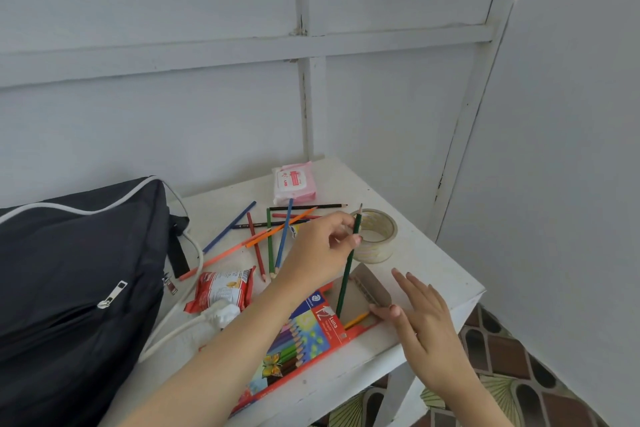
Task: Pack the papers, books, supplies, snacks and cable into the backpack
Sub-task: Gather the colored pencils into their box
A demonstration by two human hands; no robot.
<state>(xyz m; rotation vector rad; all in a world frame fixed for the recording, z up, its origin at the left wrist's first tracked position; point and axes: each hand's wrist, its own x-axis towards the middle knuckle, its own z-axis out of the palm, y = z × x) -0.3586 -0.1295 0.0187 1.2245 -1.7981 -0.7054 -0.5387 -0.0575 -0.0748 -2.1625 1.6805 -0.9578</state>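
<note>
Setting: corner of pale panelled walls (173, 114), with a white table (433, 274) set into it; patterned floor (502, 357) showed below the table edge.
Landmark: pencil box (304, 333), orange-red and printed with coloured pencils, lay flat at the near edge of the table with its far end open and its brown flap (372, 282) raised.
Green pencil (348, 274): stood nearly upright, point up, with its lower end inside the open end of the pencil box.
Yellow pencil (356, 320): lay inside the open end of the pencil box, only partly visible.
Left hand (322, 246): was above the far end of the pencil box; its fingers (337, 220) pinched the green pencil near the top.
Right hand (426, 319): was just right of the pencil box, fingers straight and slightly spread, thumb tip pressed on the box's open end beside the flap.
Loose pencils (269, 243): lay scattered and crossed beyond the pencil box.
Tape roll (381, 251): clear, lay just beyond the flap of the pencil box.
Wipes pack (294, 182): pink, lay well beyond the pencil box, near the wall.
Snack packet (223, 289): red, lay just left of the pencil box.
Cable (180, 326): white, lay left of the pencil box, beside the snack packet.
Backpack (69, 270): dark, lay far left of the pencil box; its visible zip was closed.
</note>
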